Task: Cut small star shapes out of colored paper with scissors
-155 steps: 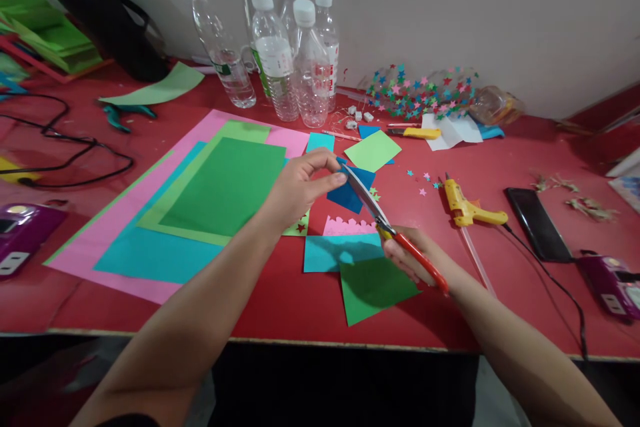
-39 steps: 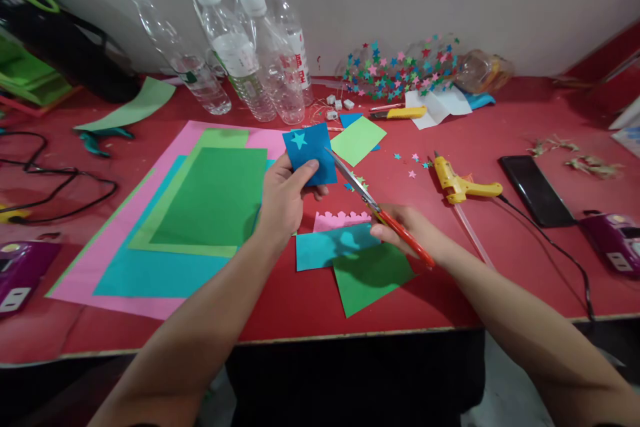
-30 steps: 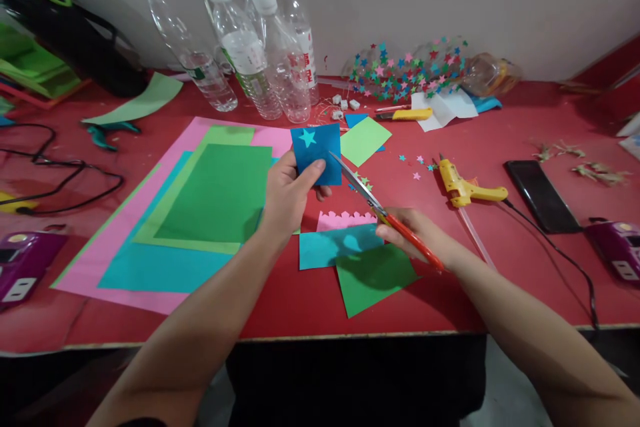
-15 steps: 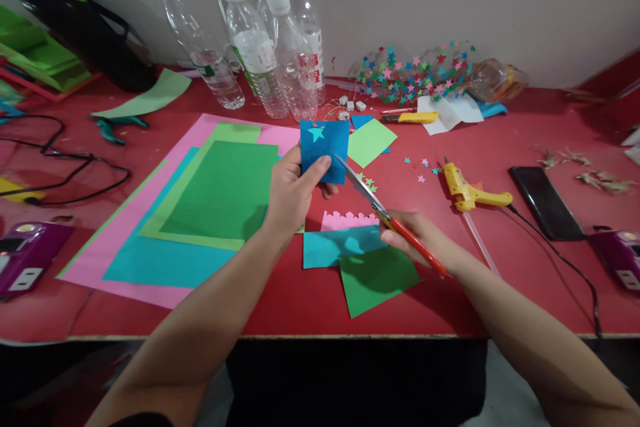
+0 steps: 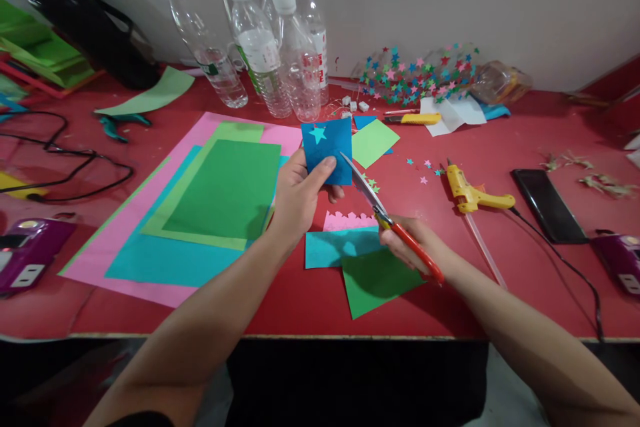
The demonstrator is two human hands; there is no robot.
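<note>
My left hand (image 5: 303,187) pinches a dark blue square of paper (image 5: 333,140) upright, thumb across its front. A small light-blue star (image 5: 318,135) lies against the paper's upper left part. My right hand (image 5: 407,240) is closed round the red handles of a pair of scissors (image 5: 377,210). Their blades point up and left, the tip at the right part of the blue paper; whether they cut into it I cannot tell. Below the hands are a pink strip with a notched edge (image 5: 345,221), a light-blue strip (image 5: 323,250) and a green sheet (image 5: 373,287).
Stacked coloured sheets (image 5: 225,187) cover the left of the red table (image 5: 280,313). Plastic bottles (image 5: 260,60) stand at the back, beside a bottle covered in stars (image 5: 417,73). To the right lie a yellow glue gun (image 5: 470,193), a phone (image 5: 547,205) and a utility knife (image 5: 415,119).
The view has shifted slightly, so most things sit a little further right. The scissors' handles look a bit closer together. Both hands keep their hold.
</note>
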